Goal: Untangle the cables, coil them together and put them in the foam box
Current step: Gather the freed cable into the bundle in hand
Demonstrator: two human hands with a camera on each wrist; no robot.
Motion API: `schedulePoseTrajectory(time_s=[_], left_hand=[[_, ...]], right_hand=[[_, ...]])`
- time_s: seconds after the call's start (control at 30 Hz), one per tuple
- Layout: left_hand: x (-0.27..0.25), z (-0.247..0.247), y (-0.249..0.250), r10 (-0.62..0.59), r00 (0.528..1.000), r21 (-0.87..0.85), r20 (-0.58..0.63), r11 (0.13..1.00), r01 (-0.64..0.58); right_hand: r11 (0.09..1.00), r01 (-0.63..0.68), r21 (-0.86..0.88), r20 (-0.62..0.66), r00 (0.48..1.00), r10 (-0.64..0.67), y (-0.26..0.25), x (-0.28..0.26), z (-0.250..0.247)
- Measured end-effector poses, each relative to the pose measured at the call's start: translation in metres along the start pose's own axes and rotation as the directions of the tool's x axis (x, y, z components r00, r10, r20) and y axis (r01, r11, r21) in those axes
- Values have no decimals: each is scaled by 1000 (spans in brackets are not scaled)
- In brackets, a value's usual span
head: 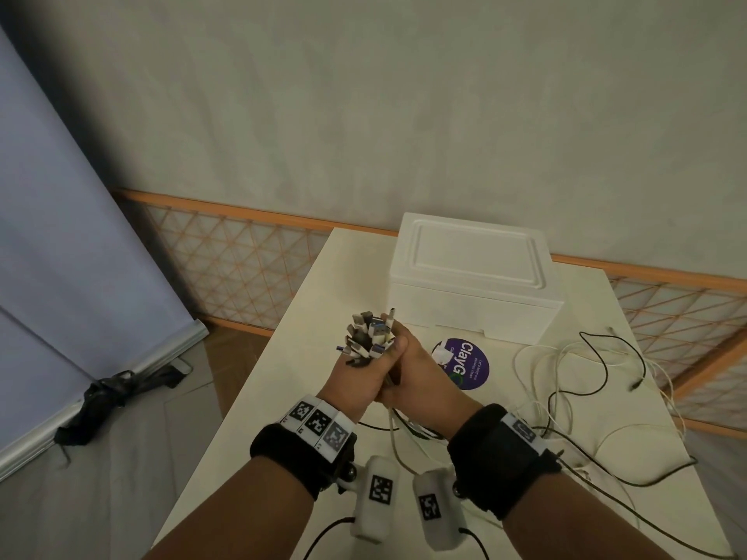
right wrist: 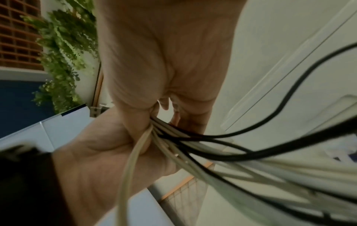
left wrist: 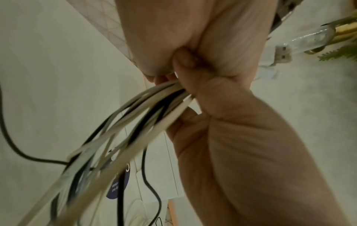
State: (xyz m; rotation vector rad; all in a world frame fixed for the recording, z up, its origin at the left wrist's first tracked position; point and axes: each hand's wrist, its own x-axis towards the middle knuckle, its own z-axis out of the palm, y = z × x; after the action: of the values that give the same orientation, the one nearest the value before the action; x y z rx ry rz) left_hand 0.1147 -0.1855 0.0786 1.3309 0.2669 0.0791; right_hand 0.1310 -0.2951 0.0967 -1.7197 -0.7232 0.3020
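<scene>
I clamped both fists, left hand (head: 355, 379) and right hand (head: 420, 369), round the limp white and black cables (head: 370, 337) above the cream table (head: 283, 398), plugs up; light, slippery strands, best held just under the plugs.

Cables (head: 564, 381): a bundle of thin white and black USB leads. Their plug ends (head: 370, 335) are gathered into an upright cluster, connectors pointing up and outward, above the bench (head: 283, 398). Below the cluster the leads run together as a tight sheaf (left wrist: 135, 116), white strands mixed with black (right wrist: 193, 146), then fan apart. The remaining lengths trail to the right over the bench in loose, overlapping loops, uncoiled, with a free black plug end (head: 635, 385) lying near the right edge.

Foam box (head: 473, 276): white rectangular box, lid on, with a recessed panel in the lid; it stands at the far side of the bench, beyond the plug cluster.
</scene>
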Motion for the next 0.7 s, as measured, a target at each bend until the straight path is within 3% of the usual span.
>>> schedulePoseTrajectory(time_s=[0.1, 0.23, 0.4, 0.57, 0.7], left_hand=[[1, -2, 0, 28, 999, 1, 32, 1000, -28], [-2, -7, -1, 59, 997, -16, 57, 998, -58], [-3, -13, 5, 153, 984, 25, 94, 987, -156], [1, -4, 14, 253, 951, 75, 176, 960, -270], [3, -1, 9, 203, 951, 52, 233, 974, -220]], right_hand=[[989, 16, -147, -24, 1000, -19, 8, 2, 0], [946, 4, -324, 50, 999, 13, 7, -1, -12], [991, -129, 34, -22, 991, 130, 0, -5, -23], [997, -72, -36, -305, 951, 58, -16, -4, -15], [993, -112, 46, -303, 945, 121, -25, -1, -15]])
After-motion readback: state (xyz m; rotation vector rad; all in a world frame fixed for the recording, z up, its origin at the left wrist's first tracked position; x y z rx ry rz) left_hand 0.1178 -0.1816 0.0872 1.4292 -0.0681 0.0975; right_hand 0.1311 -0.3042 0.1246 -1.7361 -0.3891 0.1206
